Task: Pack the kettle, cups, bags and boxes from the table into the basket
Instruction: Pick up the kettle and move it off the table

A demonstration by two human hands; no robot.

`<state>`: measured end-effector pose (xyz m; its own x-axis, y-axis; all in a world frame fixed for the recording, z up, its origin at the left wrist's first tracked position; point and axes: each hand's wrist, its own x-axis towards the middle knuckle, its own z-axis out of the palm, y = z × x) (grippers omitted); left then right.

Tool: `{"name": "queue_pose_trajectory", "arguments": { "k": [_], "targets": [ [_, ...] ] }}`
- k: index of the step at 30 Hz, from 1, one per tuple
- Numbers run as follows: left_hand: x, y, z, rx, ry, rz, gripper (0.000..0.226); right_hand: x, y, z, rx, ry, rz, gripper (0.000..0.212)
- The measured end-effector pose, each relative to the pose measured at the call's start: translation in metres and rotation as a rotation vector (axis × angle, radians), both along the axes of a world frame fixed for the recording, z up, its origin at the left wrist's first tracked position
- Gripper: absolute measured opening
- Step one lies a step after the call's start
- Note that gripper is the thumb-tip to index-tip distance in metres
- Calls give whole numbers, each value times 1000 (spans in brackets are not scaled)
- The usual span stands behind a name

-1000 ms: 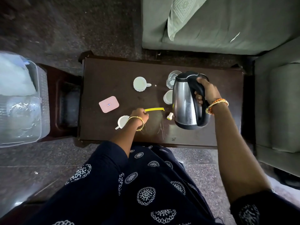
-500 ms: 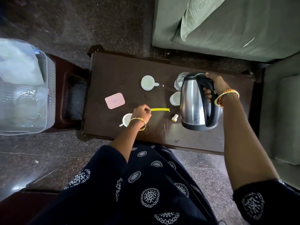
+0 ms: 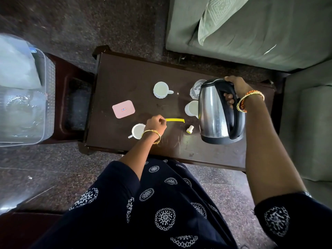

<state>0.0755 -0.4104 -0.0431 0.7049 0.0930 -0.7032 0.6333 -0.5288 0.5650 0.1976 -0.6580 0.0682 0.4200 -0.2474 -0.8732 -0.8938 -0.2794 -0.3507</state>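
Steel and black plastic fill your right hand, whose fingers wrap the handle of the kettle near the right end of the dark wooden table; whether its base touches the tabletop cannot be told. Your left hand is curled, thumb and fingertips pinching one end of a thin yellow strip that runs away from them toward the kettle. Just behind that wrist sits a white cup, close to the near table edge; a second white cup stands beyond your left fingers, well apart, and a third is partly hidden behind the kettle body, beside a clear glass. A small white and yellow cap lies between the strip's far end and the kettle. To the outer side of your left fingers lies a pink box, with bare tabletop all around it and more bare wood stretching to the far edge. Past the table's left end stands a darker low stand, and beyond it the clear plastic basket holding pale bags. A green sofa and cushion close off the far side and the right; speckled stone floor lies open on the left.
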Motion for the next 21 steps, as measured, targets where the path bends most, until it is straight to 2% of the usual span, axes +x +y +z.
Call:
{"name": "queue_pose_trajectory", "arguments": {
  "k": [21],
  "targets": [
    [-23, 7, -2, -57, 6, 73, 19, -22, 4, 16, -12, -17, -49, 45]
  ]
}}
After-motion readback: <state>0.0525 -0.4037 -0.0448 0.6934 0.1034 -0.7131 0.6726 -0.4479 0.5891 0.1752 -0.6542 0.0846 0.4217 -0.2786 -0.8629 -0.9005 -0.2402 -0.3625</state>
